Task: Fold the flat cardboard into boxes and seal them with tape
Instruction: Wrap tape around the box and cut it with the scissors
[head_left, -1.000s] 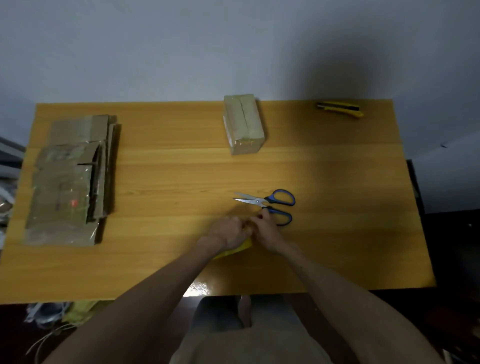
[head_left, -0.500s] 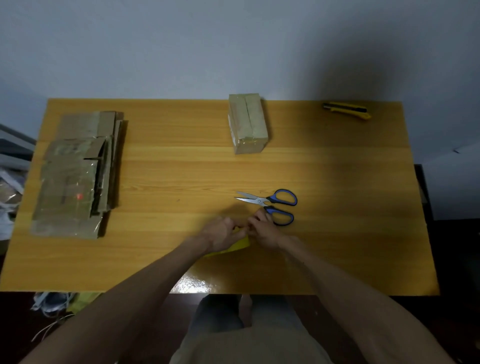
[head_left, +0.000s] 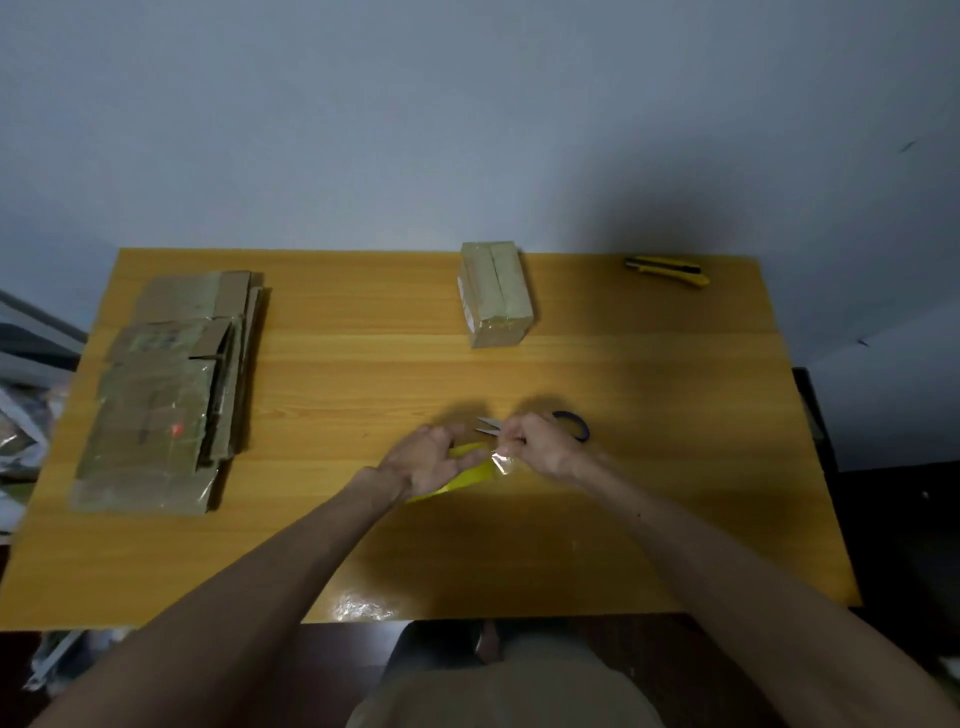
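The yellow roll of clear packing tape (head_left: 470, 477) is sitting low over the wooden table (head_left: 675, 395), near its centre and a little toward 6 o'clock, held between the person's two hands. The left hand (head_left: 426, 460) is gripping the roll from the 9 o'clock side, its fingers curling over the top of it. The right hand (head_left: 540, 444) is lying at the roll's 3 o'clock, its thumb and fingers pinching the loose end of a clear, shiny strip of tape (head_left: 501, 461) that is running from the roll to the fingertips. Just behind the right hand, toward 12 o'clock, a pair of blue-handled steel scissors (head_left: 488, 426) is lying on the table, its blades pointing to 9 o'clock and one handle loop showing past the knuckles. Further toward 12 o'clock, near the far edge, a folded, taped brown cardboard box (head_left: 496, 291) is standing with its seam running away from the person. At 9 o'clock, well apart from the hands, a stack of flat brown cardboard sheets (head_left: 156, 405) is lying along the left side. At roughly 1 o'clock, in the far right corner, a yellow and black utility knife (head_left: 667, 270) is lying by itself.
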